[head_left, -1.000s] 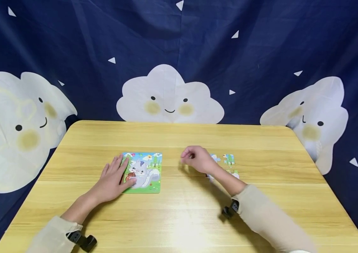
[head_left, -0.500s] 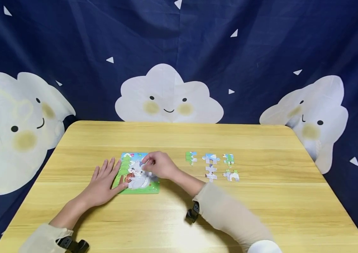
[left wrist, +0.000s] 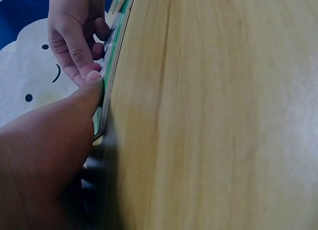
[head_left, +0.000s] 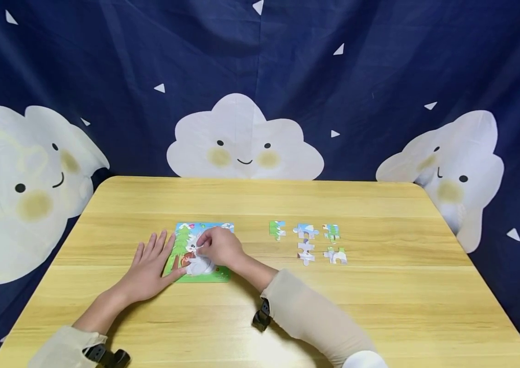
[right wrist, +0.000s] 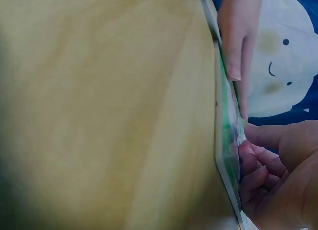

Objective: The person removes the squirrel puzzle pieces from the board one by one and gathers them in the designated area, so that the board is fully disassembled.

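Rests the left hand (head_left: 149, 268) spread at the left edge of the squirrel puzzle board (head_left: 199, 267), with the thumb on top of it. Has that board lying flat on the bench (head_left: 402, 255), left of centre. Curls the right hand (head_left: 220, 248) over the board's right half, with thumb and forefinger close together at the tips; cannot tell of any piece pinched between them. Has five loose puzzle pieces (head_left: 306, 231) to the right, apart from the board.

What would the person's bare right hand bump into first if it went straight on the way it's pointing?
Probably the bare left hand, spread at the left edge of the flat, square, green-and-blue squirrel puzzle. The right hand points toward it across the puzzle, though depth is hard to judge.
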{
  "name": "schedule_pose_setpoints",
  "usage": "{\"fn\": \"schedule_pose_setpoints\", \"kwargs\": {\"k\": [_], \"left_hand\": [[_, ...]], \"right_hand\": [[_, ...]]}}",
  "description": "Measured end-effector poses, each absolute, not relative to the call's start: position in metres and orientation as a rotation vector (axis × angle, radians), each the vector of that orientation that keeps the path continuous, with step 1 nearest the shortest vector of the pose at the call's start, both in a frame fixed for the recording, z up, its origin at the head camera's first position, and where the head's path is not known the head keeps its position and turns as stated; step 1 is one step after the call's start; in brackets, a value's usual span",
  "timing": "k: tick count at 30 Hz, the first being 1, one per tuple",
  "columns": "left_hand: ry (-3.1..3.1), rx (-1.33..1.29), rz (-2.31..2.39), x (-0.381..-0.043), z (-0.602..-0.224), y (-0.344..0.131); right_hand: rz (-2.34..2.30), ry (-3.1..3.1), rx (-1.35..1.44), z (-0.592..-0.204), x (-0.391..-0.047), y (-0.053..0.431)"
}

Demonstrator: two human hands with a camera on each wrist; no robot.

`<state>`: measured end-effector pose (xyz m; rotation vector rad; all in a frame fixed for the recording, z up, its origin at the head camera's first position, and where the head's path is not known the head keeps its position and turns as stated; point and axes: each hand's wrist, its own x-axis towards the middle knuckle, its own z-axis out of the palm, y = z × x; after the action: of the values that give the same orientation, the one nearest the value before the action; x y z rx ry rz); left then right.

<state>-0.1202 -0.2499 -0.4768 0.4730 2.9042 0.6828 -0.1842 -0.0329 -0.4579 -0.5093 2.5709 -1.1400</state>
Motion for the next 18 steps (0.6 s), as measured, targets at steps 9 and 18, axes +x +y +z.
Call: {"fn": "schedule_pose_setpoints", "kwargs": {"k": [9, 18], "left_hand": [[2.889, 0.469, 0.679, -0.12, -0.475, -0.249], [2.886, 0.467, 0.677, -0.12, -0.475, -0.249]], "right_hand": [[-0.982, 2.69, -0.473, -0.459, -0.179, -0.041], [-0.974, 2.71, -0.429, -0.458, -0.179, -0.045]]}}
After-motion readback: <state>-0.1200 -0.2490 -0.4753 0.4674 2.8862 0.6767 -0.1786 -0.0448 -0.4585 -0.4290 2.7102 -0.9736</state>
